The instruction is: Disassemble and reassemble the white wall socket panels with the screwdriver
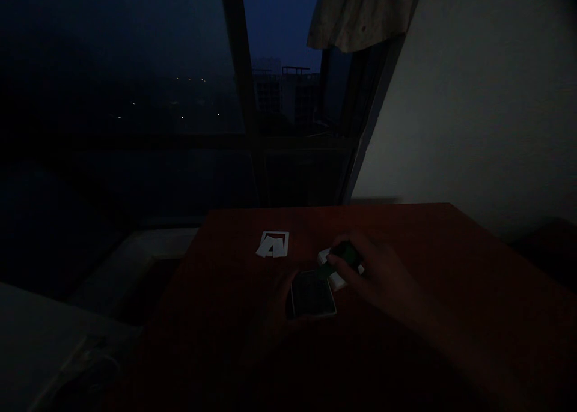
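Note:
My left hand (280,307) is curled around the left side of a small dark square piece with a thin pale rim (314,295), low over the table. Pinched between the thumb and fingers of my right hand (376,269) is a dark green object (346,253); its narrow end points down toward the square's upper right corner. Dim light hides what kind of thing it is. Under the right hand, partly covered, lies a flat white piece (339,281). Further left on the table rests a white square frame (286,239) with white strips (278,248) across its lower part.
The reddish-brown table (216,292) reaches back toward a dark window (171,99). A pale wall (469,112) rises on the right, and a cloth (360,15) hangs at the window's top. Pale surfaces and a cable show dimly at lower left.

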A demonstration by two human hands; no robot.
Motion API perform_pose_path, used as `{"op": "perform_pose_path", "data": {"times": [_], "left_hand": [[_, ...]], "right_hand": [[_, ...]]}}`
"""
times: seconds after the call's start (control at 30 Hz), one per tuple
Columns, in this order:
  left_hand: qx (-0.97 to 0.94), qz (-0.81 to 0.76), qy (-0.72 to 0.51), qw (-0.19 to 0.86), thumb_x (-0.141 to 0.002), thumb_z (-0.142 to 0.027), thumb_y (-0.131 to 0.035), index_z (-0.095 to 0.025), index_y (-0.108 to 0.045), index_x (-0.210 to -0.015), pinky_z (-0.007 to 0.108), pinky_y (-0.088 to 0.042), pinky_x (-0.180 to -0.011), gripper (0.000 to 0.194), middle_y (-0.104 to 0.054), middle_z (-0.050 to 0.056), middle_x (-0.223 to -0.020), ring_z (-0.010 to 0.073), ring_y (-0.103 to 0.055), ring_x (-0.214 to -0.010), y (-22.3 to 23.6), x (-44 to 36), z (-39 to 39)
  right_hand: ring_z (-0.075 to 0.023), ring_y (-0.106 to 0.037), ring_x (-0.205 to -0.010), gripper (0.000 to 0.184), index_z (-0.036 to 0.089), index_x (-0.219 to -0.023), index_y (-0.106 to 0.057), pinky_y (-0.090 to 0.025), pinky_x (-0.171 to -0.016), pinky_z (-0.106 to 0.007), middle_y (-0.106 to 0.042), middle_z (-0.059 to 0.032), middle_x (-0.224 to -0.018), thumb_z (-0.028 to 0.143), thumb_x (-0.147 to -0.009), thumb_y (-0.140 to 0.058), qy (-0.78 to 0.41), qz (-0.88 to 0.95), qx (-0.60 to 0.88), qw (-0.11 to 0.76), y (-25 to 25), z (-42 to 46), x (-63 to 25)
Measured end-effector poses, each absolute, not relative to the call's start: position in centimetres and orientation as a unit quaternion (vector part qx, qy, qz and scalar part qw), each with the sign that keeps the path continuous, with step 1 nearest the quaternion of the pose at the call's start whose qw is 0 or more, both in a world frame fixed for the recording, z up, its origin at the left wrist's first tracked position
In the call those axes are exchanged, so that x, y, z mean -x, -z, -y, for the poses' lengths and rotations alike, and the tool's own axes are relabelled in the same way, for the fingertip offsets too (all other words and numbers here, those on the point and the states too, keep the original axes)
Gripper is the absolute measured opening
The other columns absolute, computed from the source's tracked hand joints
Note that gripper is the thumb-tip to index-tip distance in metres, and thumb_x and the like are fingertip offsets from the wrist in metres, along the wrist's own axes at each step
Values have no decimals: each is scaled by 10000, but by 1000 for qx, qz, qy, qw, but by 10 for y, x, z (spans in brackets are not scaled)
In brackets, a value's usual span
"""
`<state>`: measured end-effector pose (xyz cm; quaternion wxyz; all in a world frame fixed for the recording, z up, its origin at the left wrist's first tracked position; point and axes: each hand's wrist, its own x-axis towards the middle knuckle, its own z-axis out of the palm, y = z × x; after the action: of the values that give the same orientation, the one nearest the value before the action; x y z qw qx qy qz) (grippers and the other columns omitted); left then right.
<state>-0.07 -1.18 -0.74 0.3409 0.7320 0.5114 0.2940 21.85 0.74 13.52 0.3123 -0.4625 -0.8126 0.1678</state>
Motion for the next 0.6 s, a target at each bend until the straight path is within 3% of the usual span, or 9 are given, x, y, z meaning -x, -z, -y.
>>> {"op": "perform_pose_path", "data": {"times": [0.23,0.33,0.47,0.6], "left_hand": [[-723,-519,-285,355,-718,-384,-759,-228,-353,-1406,474,-356,-1067,814,-399,129,-1439,312,-402,-1303,3,-2,12],[-724,-514,-292,355,-724,-386,-754,-223,-359,-1403,460,-356,-1069,802,-399,129,-1440,301,-407,-1301,2,-2,12],[-736,-508,-293,339,-727,-402,-745,-240,-338,-1418,483,-342,-1074,818,-399,123,-1450,313,-395,-1313,2,-1,11],[-740,-516,-288,320,-717,-434,-742,-236,-338,-1424,505,-352,-1061,838,-382,127,-1467,346,-386,-1318,-2,-1,11]], "right_hand": [[-154,-654,-737,182,203,-1015,-550,-467,-631,-255,-683,-44,-894,336,-913,-481,-150,820,463,302,-133,-9,-219],[-169,-664,-702,243,192,-1014,-558,-442,-582,-255,-698,-55,-866,393,-924,-455,-83,845,469,244,-139,-9,-214],[-206,-653,-575,385,177,-938,-599,-328,-468,-259,-699,-72,-701,496,-935,-384,38,858,495,134,-156,-11,-200],[-196,-659,-592,393,189,-912,-617,-311,-463,-255,-716,-67,-743,504,-938,-383,44,866,483,121,-170,-15,-181]]}}
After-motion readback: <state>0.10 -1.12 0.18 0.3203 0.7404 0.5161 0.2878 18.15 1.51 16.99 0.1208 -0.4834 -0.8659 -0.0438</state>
